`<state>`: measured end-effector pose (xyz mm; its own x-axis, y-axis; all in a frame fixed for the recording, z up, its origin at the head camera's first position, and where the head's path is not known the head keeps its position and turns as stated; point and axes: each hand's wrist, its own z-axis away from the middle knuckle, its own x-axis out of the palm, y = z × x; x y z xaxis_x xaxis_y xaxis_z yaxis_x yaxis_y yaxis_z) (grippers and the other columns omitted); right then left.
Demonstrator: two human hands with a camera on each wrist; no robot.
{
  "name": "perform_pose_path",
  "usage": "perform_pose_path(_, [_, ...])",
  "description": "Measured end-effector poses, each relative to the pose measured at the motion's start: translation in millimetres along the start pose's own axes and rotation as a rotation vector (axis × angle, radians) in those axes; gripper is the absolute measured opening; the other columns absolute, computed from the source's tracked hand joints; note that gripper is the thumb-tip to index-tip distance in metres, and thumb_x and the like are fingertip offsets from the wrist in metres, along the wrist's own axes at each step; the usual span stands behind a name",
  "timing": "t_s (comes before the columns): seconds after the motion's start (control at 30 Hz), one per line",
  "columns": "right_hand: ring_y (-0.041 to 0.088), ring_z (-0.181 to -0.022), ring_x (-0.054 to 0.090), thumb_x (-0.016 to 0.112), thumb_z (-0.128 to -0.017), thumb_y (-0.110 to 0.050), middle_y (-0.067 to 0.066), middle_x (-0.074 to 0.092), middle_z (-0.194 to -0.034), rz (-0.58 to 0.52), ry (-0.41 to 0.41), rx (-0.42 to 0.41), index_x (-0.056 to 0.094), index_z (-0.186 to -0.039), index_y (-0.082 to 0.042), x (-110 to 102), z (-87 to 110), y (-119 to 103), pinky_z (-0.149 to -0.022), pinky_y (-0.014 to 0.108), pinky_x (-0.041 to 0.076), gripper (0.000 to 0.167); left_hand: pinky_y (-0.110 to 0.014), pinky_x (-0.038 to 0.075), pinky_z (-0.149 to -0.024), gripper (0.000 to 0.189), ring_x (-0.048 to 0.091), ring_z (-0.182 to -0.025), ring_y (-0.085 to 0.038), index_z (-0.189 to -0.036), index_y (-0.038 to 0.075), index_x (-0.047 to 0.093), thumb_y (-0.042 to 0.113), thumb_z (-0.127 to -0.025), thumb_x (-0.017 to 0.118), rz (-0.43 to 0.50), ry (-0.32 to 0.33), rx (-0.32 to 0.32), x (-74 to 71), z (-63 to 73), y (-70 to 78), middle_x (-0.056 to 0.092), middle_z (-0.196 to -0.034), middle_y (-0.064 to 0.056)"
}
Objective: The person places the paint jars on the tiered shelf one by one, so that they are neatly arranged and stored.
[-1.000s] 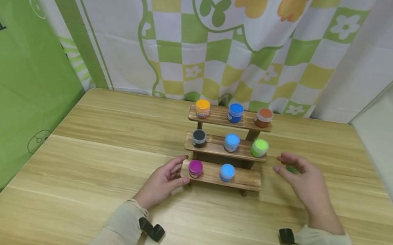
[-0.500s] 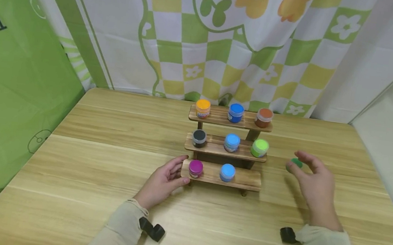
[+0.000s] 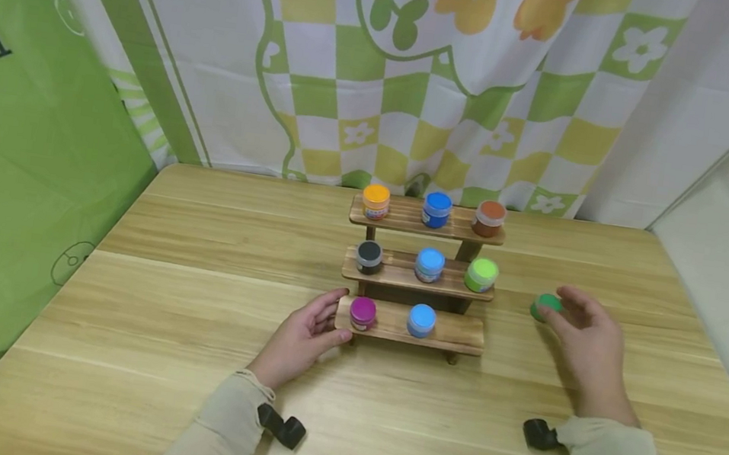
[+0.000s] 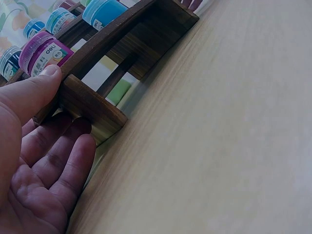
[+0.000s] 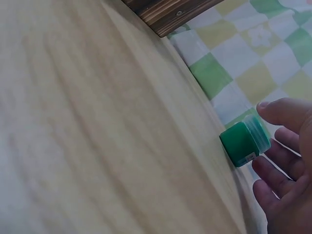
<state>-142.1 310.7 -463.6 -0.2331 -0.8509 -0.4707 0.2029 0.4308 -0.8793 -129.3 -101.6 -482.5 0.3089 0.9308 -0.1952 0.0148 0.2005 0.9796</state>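
Observation:
A three-tier wooden display stand stands on the table. My left hand holds its lower left end; the left wrist view puts the thumb on the board's edge beside a purple paint jar, with the other fingers below. On the lowest tier sit that purple jar and a light blue jar. Right of the stand, a green paint jar rests upright on the table. My right hand is beside it, thumb near the lid and fingers spread loosely; contact is unclear.
The middle tier bears a black jar, a blue jar and a lime green jar. On top are an orange jar, a dark blue jar and a brown jar. A checked curtain hangs behind.
My right hand has shifted right, away from the stand, and its fingers now lie beside the green jar, which shows more plainly than before. The left hand has stayed in place.

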Motion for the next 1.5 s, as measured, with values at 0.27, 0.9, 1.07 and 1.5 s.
perform_pose_path(0.27, [0.012,-0.120,0.054,0.068,-0.094,-0.046,0.015,0.052,-0.145,0.013,0.000,-0.010,0.045,-0.150,-0.007,0.1,-3.0,7.9,-0.086,0.005,0.047,0.072,-0.039,0.041,-0.113,0.070,0.052,-0.134,-0.028,-0.153,0.011,0.041,0.016,-0.092,0.074,0.003,-0.001,0.007,0.2,-0.6,-1.0,0.048,-0.150,-0.017])
perform_pose_path(0.9, [-0.004,-0.103,0.054,0.069,-0.094,-0.044,0.016,0.057,-0.138,0.063,0.006,-0.027,0.048,-0.147,-0.007,1.9,-2.0,11.2,-0.081,0.004,0.047,0.067,-0.040,0.041,-0.113,0.069,0.051,-0.134,-0.030,-0.153,0.012,0.042,0.016,-0.092,0.074,-0.009,0.009,0.001,0.8,0.4,0.4,0.048,-0.150,-0.018])
perform_pose_path(1.07, [-0.003,-0.105,0.054,0.069,-0.094,-0.044,0.015,0.058,-0.137,0.058,0.017,-0.035,0.050,-0.146,-0.008,1.9,-1.9,11.8,-0.081,0.004,0.047,0.066,-0.040,0.041,-0.113,0.069,0.052,-0.134,-0.029,-0.153,0.012,0.042,0.016,-0.092,0.074,-0.006,0.010,-0.002,0.7,0.4,0.8,0.048,-0.150,-0.018])
perform_pose_path(1.5, [0.001,-0.103,0.058,0.074,-0.091,-0.041,0.002,0.063,-0.125,-0.012,0.001,-0.069,0.055,-0.142,-0.011,4.8,6.9,15.6,-0.080,0.008,0.051,0.062,-0.039,0.041,-0.113,0.069,0.052,-0.133,-0.029,-0.153,0.012,0.042,0.015,-0.092,0.074,-0.004,0.005,0.000,0.3,-0.2,0.1,0.049,-0.149,-0.018])
